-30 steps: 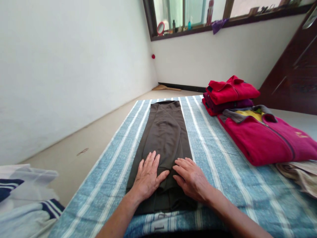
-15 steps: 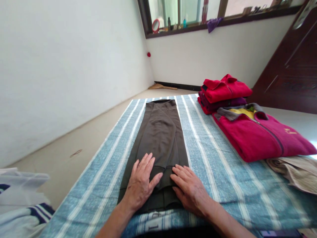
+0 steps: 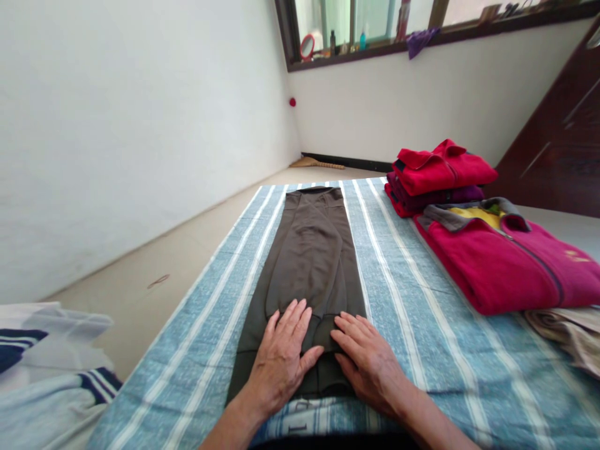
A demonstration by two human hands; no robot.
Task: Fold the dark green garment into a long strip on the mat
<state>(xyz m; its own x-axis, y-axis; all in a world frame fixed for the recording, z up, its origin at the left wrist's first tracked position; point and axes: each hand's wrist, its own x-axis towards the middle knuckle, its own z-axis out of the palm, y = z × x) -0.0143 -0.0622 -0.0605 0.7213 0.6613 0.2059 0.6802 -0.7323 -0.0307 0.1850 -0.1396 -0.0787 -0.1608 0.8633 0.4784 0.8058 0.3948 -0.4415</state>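
A dark grey-brown long-sleeved top [image 3: 307, 250] lies folded into a long narrow strip on the striped blue cloth, its collar at the far end. Its sleeves appear laid lengthwise along it, with the cuffs towards me. My left hand [image 3: 284, 356] rests flat on the left part of the near end, fingers out and slightly apart. On the near right edge lies my right hand [image 3: 368, 359], palm down, fingers stretched and its thumb close under them. Neither hand grips the fabric.
A blue-and-white striped cloth [image 3: 206, 300] covers the bed or table. At right lie a folded magenta zip jacket [image 3: 510, 262], a stack of red and purple garments [image 3: 440, 172] and a beige cloth [image 3: 567, 334]. Light grey clothes [image 3: 56, 375] are at lower left; a white wall [image 3: 117, 125] runs beyond.
The whole view has shifted, so the scene sits farther right in the picture. Both hands stay flat on the near end of the top, the left slightly nearer me.
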